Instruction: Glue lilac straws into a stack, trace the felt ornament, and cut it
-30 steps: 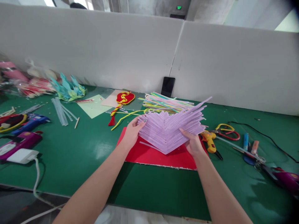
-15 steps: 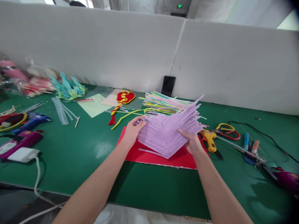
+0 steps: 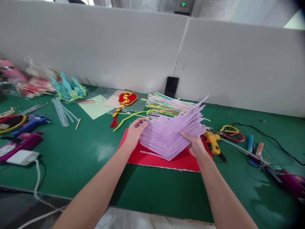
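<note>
Between my hands is a lilac V-shaped panel (image 3: 166, 136) made of many pipe cleaners laid side by side. My left hand (image 3: 136, 132) pinches its left edge, thumb on top. On the right side, my right hand (image 3: 195, 144) grips the panel with the thumb above and the fingers hidden beneath. The panel is held over a red board (image 3: 152, 161) with a ragged front edge. Behind it lies a pile of loose pipe cleaners (image 3: 164, 103) in yellow, pink and green.
A yellow glue gun (image 3: 214, 144) and scissors (image 3: 234, 133) lie at the right. A red-and-yellow fan ornament (image 3: 127, 98) with a tassel lies behind my left hand. A phone (image 3: 171, 86) leans on the partition (image 3: 95, 47). At the left are a blue glue gun (image 3: 32, 124) and a purple power strip (image 3: 22, 144).
The view has shifted very slightly. Both hands keep the same hold on the lilac panel, with hardly any movement.
</note>
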Demonstrator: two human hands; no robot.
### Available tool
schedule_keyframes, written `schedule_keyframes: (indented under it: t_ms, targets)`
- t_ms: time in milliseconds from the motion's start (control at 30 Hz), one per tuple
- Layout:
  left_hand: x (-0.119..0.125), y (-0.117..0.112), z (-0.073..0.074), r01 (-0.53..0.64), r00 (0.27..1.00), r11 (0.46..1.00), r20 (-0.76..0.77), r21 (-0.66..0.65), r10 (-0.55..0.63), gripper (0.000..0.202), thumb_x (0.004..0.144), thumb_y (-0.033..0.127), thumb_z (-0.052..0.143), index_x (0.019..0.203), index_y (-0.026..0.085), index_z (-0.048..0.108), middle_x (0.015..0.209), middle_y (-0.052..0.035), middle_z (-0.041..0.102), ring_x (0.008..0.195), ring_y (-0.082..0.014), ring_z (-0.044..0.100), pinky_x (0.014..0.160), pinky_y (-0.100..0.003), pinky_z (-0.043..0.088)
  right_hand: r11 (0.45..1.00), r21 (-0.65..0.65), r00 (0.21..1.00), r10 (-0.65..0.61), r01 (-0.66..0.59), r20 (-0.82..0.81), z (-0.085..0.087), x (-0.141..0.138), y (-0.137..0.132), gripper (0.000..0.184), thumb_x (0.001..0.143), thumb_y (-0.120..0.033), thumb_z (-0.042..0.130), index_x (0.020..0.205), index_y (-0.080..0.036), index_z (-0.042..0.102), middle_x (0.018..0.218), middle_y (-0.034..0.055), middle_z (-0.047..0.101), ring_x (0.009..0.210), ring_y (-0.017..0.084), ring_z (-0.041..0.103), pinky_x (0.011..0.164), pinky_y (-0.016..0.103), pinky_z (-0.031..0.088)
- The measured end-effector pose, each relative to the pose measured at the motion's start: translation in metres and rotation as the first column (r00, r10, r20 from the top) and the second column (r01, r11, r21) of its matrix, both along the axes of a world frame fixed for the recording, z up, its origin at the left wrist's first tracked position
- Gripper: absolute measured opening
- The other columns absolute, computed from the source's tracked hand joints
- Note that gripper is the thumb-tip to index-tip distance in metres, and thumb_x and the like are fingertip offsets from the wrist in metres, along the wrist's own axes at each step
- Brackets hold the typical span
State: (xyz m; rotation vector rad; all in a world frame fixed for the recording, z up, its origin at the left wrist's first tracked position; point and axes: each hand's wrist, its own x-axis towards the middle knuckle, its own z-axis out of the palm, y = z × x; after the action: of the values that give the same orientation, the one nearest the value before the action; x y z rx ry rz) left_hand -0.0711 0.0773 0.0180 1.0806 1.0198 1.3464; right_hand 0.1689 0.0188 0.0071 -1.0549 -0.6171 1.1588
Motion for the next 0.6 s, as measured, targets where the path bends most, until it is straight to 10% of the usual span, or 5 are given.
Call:
schedule_keyframes:
  t_ms: [600]
  targets:
    - [0.0005,0.002,-0.0034,-0.03,0.998,0.999,-0.06,0.043,0.033,0.02,0.066,0.033,0.072,0.081,0.02,0.068,0.075,0.0032,0.06,0.066,-0.0114,0.048,0.062,-0.023,0.034,1.0,0.003,1.0,-0.013,0.013,0.012,0.0014,-0.0006,-0.0001,0.054,0.052,-0.023,0.086,0.102,-0.025,0.066,0.096,-0.0012,0.074,0.098,0.024,0.066,0.092,0.04,0.052]
